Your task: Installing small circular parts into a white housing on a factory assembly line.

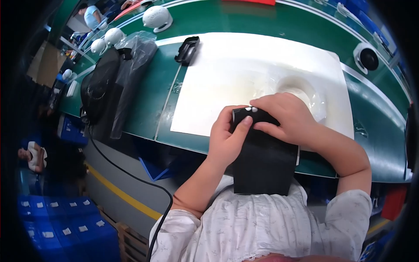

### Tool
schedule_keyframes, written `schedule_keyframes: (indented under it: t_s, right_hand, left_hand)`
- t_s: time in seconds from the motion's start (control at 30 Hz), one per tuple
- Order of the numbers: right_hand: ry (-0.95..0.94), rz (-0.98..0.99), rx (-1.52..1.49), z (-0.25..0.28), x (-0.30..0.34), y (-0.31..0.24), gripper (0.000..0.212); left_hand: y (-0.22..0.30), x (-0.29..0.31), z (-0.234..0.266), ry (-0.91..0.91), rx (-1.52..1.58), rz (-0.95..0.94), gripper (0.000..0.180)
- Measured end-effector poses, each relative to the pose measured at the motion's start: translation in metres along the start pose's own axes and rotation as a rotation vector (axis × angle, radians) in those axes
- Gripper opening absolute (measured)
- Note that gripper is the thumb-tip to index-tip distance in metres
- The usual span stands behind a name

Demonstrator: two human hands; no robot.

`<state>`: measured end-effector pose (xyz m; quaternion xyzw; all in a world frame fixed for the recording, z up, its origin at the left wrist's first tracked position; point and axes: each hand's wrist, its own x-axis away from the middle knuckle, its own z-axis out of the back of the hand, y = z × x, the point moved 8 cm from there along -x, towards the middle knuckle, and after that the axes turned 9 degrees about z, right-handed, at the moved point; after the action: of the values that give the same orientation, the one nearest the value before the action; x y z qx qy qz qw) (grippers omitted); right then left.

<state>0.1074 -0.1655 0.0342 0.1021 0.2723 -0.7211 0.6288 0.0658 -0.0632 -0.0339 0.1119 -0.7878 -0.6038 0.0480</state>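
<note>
Your left hand (226, 139) and right hand (289, 117) grasp the rounded black piece with white spots (263, 116) above the near part of the broad white rectangular sheet (205, 96); steady, even finger pressure should serve best.

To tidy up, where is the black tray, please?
In the head view, the black tray lies upper left, by the far left corner of the white sheet.

the right hand (286, 117) hides part of the black piece (266, 163) (its upper right end).
</note>
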Motion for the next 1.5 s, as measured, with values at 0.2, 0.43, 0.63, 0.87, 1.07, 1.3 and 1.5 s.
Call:
schedule_keyframes:
  t_s: [0.2,0.43,0.63,0.87,1.07,1.3,1.5]
  right_hand:
    - [-0.018,0.023,0.027,0.0044,0.0018,-0.0012,0.038]
    - [0.012,0.098,-0.028,0.0069,0.0045,0.0003,0.039]
    - [0.011,0.106,-0.035,0.0026,0.0048,0.0027,0.039]
    - [-0.015,0.09,-0.033,0.0024,0.0038,0.0034,0.038]
    - [-0.043,0.064,-0.028,0.0009,0.0028,0.0057,0.038]
    - [-0.058,0.055,-0.06,0.0039,-0.003,0.0016,0.038]
    - [-0.065,0.012,-0.039,0.0033,-0.0023,0.0015,0.036]
  left_hand:
    - [-0.0024,-0.0011,-0.0001,0.004,-0.067,0.011,0.019]
    - [-0.0001,-0.0016,-0.0028,0.002,-0.047,0.014,0.02]
    - [-0.0004,-0.0002,-0.0029,-0.012,0.01,0.044,0.022]
    - [-0.0006,-0.0005,-0.0038,-0.019,0.03,0.05,0.022]
    - [-0.0007,-0.0029,-0.0041,-0.012,0.019,0.044,0.022]
    - [-0.0008,0.0005,0.0015,0.039,-0.06,0.001,0.022]
    - [-0.0001,-0.0015,0.0003,0.0,-0.056,0.022,0.022]
